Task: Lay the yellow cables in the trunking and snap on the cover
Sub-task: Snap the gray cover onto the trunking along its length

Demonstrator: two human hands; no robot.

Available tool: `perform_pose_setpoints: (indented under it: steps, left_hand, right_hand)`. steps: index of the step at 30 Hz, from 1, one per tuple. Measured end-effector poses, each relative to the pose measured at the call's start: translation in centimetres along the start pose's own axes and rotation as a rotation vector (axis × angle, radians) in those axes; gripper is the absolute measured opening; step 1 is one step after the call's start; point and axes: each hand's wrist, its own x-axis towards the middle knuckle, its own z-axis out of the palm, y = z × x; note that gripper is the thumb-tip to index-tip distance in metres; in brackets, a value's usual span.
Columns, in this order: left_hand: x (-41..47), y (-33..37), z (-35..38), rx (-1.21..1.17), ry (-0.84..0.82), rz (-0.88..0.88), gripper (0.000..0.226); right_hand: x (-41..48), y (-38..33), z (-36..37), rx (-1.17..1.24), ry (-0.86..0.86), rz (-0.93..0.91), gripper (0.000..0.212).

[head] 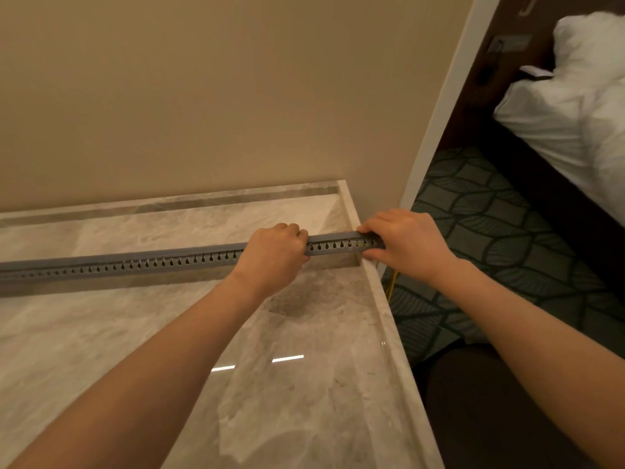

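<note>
Gripped the grey slotted trunking (152,264) with the left hand (274,255), fingers curled over its top. Clamped its right end with the right hand (406,245), fingers on top, thumb underneath, right at the marble countertop's (304,384) right edge. Laid the trunking flat across the countertop, towards its back, running out past the left of view. Spotted a yellow cable (392,282) dropping just off the countertop's right edge, below the right hand. Noted beige wall (203,96) behind the countertop, patterned carpet (490,231) and white bedding (575,113) to its right.
</note>
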Motion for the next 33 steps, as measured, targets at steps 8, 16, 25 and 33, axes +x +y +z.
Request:
perform_pose_setpoints:
  steps: [8,16,25,33]
  left_hand:
    - [0.1,0.2,-0.1,0.020,-0.008,0.029,0.024]
    - [1.3,2.2,-0.7,0.089,-0.003,0.070,0.026]
    - [2.9,4.1,-1.1,0.133,-0.075,0.078,0.021]
    - [3.3,4.2,-2.4,0.192,-0.191,0.167,0.017]
  right_hand:
    - [1.0,0.7,-0.1,-0.011,-0.097,-0.045,0.028]
    - [1.1,1.0,0.1,-0.039,-0.127,-0.071,0.029]
    - [1.6,0.4,-1.0,-0.229,-0.257,-0.186,0.029]
    - [3.4,1.2,-2.3,-0.719,-0.450,-0.386,0.035]
